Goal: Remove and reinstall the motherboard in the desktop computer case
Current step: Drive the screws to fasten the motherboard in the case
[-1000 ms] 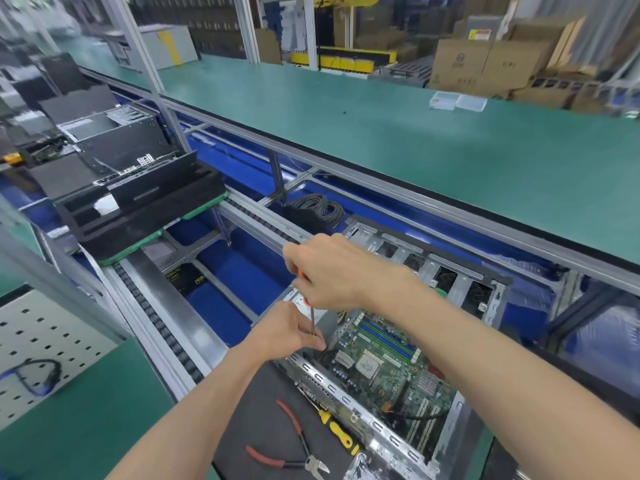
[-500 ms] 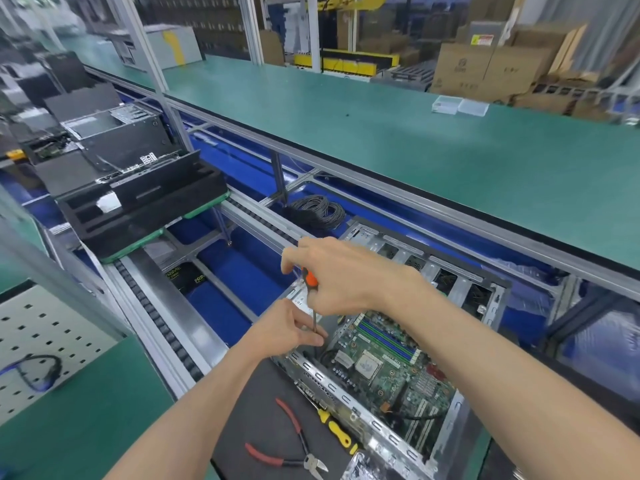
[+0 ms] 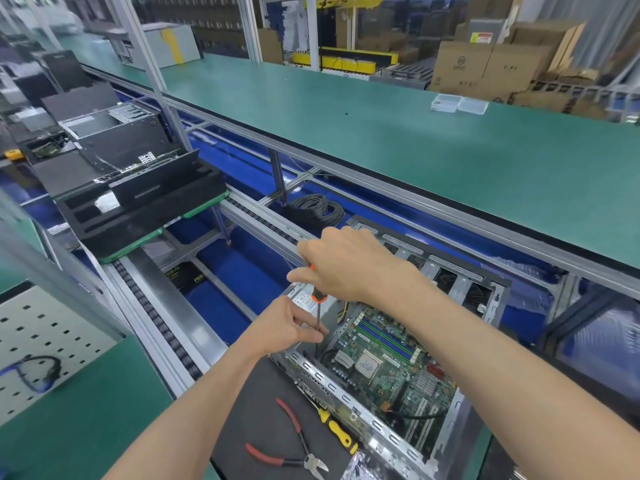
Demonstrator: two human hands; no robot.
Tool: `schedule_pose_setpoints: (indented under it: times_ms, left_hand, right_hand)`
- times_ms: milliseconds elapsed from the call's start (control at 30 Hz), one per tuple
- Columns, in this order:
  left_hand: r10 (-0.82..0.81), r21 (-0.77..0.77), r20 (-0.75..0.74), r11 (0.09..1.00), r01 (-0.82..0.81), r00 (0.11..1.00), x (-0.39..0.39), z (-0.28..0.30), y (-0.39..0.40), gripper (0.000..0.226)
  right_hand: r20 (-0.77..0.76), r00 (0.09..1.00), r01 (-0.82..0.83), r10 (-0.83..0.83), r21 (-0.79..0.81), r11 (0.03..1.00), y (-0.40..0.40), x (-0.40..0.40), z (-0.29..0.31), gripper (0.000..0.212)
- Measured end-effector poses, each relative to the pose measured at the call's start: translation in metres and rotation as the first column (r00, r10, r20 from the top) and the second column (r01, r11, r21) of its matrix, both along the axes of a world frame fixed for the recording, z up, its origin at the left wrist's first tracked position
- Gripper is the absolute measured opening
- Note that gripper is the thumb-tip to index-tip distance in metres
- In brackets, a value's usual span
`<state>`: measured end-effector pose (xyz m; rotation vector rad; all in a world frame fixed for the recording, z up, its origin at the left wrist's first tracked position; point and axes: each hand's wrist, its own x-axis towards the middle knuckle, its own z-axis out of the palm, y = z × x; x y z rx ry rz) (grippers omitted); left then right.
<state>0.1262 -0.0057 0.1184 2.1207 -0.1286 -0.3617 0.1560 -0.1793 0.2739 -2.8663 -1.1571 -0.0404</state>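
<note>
- Gripping the orange-and-black handle of a screwdriver (image 3: 317, 308), our right hand (image 3: 349, 265) is closed around it from above, the shaft pointing straight down.
- Our left hand (image 3: 287, 327) pinches the thin metal shaft between its fingertips, just above the near-left corner of the open computer case (image 3: 460, 403).
- The motherboard (image 3: 384, 365) lies flat inside the case, green, with blue memory slots along its far side.
- The case rests on its side at the far edge of the dark mat (image 3: 263, 410) on our desk, beside the roller conveyor (image 3: 156, 327).
- On the mat, just in front of the case, lie red-handled cutters (image 3: 294, 448) and a yellow-handled tool (image 3: 337, 431), well clear of both hands.
- A coil of black cable (image 3: 315, 209) sits beyond the case.
</note>
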Motion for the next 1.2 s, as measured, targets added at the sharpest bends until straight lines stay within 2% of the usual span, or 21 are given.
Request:
schedule_pose_setpoints:
  times_ms: [100,200,233,300,367,400,433,500,567,600,667,733,800,867,900,967,1000,1067,1100,1167,1200]
  left_hand:
    - [-0.001,0.002,0.006,1.000,0.001,1.000,-0.001,0.003,-0.001,0.006]
    - [-0.021,0.006,0.025,1.000,0.021,0.999,-0.001,0.005,-0.001,0.012]
    - [-0.020,0.007,0.024,1.000,0.020,1.000,-0.001,0.006,-0.001,0.012]
    - [0.000,0.012,0.012,1.000,-0.001,1.000,-0.002,0.007,-0.002,0.009]
    - [0.007,0.018,-0.004,1.000,-0.007,1.000,-0.002,0.007,-0.003,0.008]
    - [0.006,0.017,-0.008,1.000,-0.006,1.000,-0.002,0.008,-0.003,0.008]
    - [0.002,0.016,-0.006,1.000,-0.002,1.000,-0.002,0.009,-0.003,0.009]
    - [-0.010,0.020,0.002,1.000,0.010,1.000,-0.003,0.011,-0.004,0.010]
    - [-0.024,0.026,0.008,0.999,0.024,1.000,-0.002,0.011,-0.003,0.009]
    - [-0.023,0.030,0.010,0.999,0.022,1.000,-0.002,0.010,-0.003,0.009]
    - [0.004,0.029,-0.002,1.000,-0.004,1.000,-0.001,0.009,-0.004,0.008]
    - [0.020,0.030,-0.021,0.999,-0.019,1.000,-0.002,0.009,-0.005,0.007]
    - [0.018,0.029,-0.031,0.999,-0.017,0.999,-0.002,0.009,-0.004,0.006]
    - [0.004,0.028,-0.036,1.000,-0.003,0.999,-0.003,0.011,-0.004,0.006]
    - [-0.005,0.029,-0.036,1.000,0.006,0.999,-0.003,0.012,-0.005,0.007]
    - [-0.015,0.034,-0.028,0.999,0.016,0.999,-0.003,0.012,-0.005,0.010]
    - [-0.009,0.033,-0.022,0.999,0.010,1.000,-0.002,0.012,-0.006,0.009]
    - [0.011,0.036,-0.023,0.999,-0.010,1.000,-0.001,0.011,-0.006,0.008]
    - [0.014,0.043,-0.027,0.999,-0.013,1.000,-0.001,0.011,-0.006,0.008]
    - [0.008,0.053,-0.024,0.999,-0.007,1.000,-0.001,0.011,-0.006,0.007]
    - [0.002,0.056,-0.019,0.998,-0.001,1.000,-0.002,0.011,-0.006,0.007]
  right_hand:
    - [-0.091,0.989,-0.113,0.119,0.073,0.991,0.000,0.002,-0.001,0.011]
    - [-0.266,0.941,-0.180,0.210,0.132,0.975,-0.007,0.002,0.003,0.039]
    - [-0.251,0.946,-0.172,0.204,0.143,0.975,-0.008,0.002,0.004,0.040]
    - [-0.108,0.987,-0.114,0.122,0.082,0.990,-0.004,0.000,0.002,0.023]
    - [0.022,1.000,-0.020,0.020,-0.001,1.000,0.001,-0.002,0.002,0.034]
    - [0.034,0.999,-0.005,0.005,-0.012,1.000,0.004,-0.002,0.001,0.035]
    - [0.016,1.000,-0.027,0.027,0.007,1.000,0.006,-0.002,0.000,0.029]
    - [-0.124,0.984,-0.114,0.124,0.092,0.989,0.005,-0.001,0.001,0.009]
    - [-0.288,0.937,-0.160,0.196,0.144,0.976,-0.002,-0.001,0.006,0.037]
    - [-0.302,0.932,-0.159,0.200,0.155,0.975,-0.005,0.000,0.007,0.041]
    - [-0.161,0.979,-0.109,0.125,0.107,0.988,-0.005,-0.001,0.005,0.026]
    - [0.026,1.000,-0.007,0.007,-0.013,1.000,0.000,-0.001,0.004,0.034]
    - [0.052,0.999,-0.008,0.009,-0.016,1.000,0.005,-0.003,0.000,0.032]
    - [-0.072,0.992,-0.101,0.105,0.059,0.993,0.006,-0.003,0.000,0.011]
    - [-0.169,0.975,-0.133,0.146,0.089,0.987,0.003,-0.002,0.001,0.012]
    - [-0.304,0.934,-0.156,0.189,0.130,0.979,-0.004,0.000,0.005,0.032]
    - [-0.276,0.945,-0.141,0.173,0.135,0.981,-0.006,0.000,0.006,0.032]
    - [-0.093,0.993,-0.068,0.074,0.066,0.995,-0.003,-0.002,0.004,0.020]
    - [-0.001,1.000,-0.012,0.012,0.012,1.000,-0.001,-0.003,0.004,0.027]
    - [0.049,0.999,0.015,-0.014,-0.025,1.000,0.003,-0.004,0.002,0.034]
    - [0.017,1.000,-0.026,0.026,0.000,1.000,0.006,-0.004,0.001,0.028]
